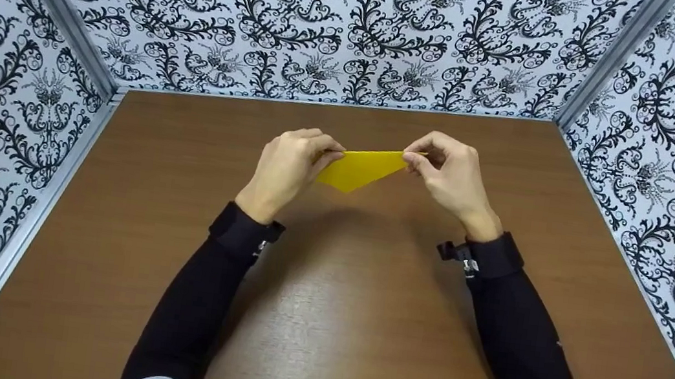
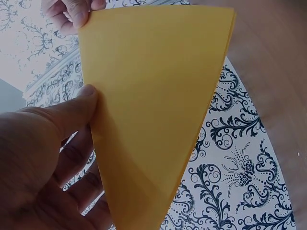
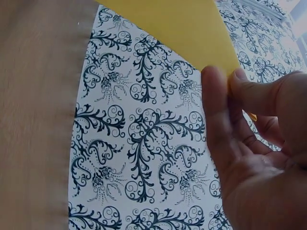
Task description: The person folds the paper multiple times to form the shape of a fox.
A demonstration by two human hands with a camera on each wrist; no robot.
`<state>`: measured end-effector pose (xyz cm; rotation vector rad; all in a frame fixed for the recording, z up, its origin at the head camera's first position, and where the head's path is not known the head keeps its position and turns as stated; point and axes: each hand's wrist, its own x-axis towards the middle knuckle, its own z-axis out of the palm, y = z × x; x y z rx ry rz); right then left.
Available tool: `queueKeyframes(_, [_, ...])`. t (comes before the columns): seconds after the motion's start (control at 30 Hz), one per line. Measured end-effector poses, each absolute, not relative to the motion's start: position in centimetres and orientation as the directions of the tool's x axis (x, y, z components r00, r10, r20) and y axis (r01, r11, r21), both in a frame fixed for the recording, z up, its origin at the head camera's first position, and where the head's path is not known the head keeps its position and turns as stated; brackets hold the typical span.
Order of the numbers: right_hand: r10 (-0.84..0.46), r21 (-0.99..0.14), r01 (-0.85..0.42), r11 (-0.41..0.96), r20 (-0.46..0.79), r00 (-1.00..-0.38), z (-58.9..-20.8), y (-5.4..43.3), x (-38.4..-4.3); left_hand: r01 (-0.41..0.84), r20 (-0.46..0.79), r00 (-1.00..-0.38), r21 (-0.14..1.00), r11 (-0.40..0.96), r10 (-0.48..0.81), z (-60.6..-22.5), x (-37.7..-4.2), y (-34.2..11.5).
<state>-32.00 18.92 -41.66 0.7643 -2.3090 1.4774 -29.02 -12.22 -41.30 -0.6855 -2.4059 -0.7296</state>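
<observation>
A folded sheet of yellow paper (image 1: 361, 168) is held up over the table between both hands, its long straight edge on top and a blunt point hanging down. My left hand (image 1: 289, 167) pinches it near the left end of the top edge. At the right tip, my right hand (image 1: 451, 177) grips the paper between thumb and forefinger. Seen from the left wrist, the yellow paper (image 2: 148, 96) is a smooth flat panel with the left thumb (image 2: 79, 110) on its edge. In the right wrist view, the narrow corner of the paper (image 3: 192, 36) runs between the fingertips (image 3: 215, 79).
The brown wooden table (image 1: 320, 318) spreads under both arms. Panels with black floral patterns (image 1: 308, 16) wall it in at the back, left and right, with grey metal posts (image 1: 615, 60) at the corners. Dark bands with small cameras (image 1: 462, 258) sit on the wrists.
</observation>
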Motion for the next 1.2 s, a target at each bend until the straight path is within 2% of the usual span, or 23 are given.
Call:
queueKeyframes(0.17, [-0.278, -0.642, -0.618, 0.453, 0.558, -0.782, -41.5, 19.0, -31.9, 0.602, 0.614, -0.726, 0.349, 0.718, 0.311, -41.2, -28.9, -12.2])
queueKeyframes(0.3, [-0.299, -0.53, -0.665, 0.526, 0.618, -0.728, -41.1, 18.7, -31.4, 0.6, 0.605, -0.73, 0.343, 0.723, 0.318, -41.2, -28.6, -11.9])
queueKeyframes(0.43, [-0.339, -0.425, -0.706, 0.566, 0.661, -0.67, -40.6, 17.9, -30.7, 0.595, 0.593, -0.732, 0.32, 0.737, 0.334, -41.1, -28.3, -11.6])
queueKeyframes(0.73, [-0.46, -0.263, -0.757, 0.598, 0.661, -0.593, -40.6, 15.7, -28.9, 0.629, 0.599, -0.7, 0.261, 0.732, 0.388, -41.2, -27.8, -10.6])
queueKeyframes(0.97, [-0.505, -0.187, -0.782, 0.594, 0.671, -0.544, -41.3, 14.7, -28.4, 0.663, 0.61, -0.667, 0.222, 0.715, 0.428, -41.4, -27.5, -9.9])
queueKeyframes(1.2, [-0.515, -0.165, -0.792, 0.588, 0.678, -0.524, -41.8, 14.4, -28.3, 0.678, 0.619, -0.649, 0.207, 0.705, 0.442, -41.4, -27.2, -9.6])
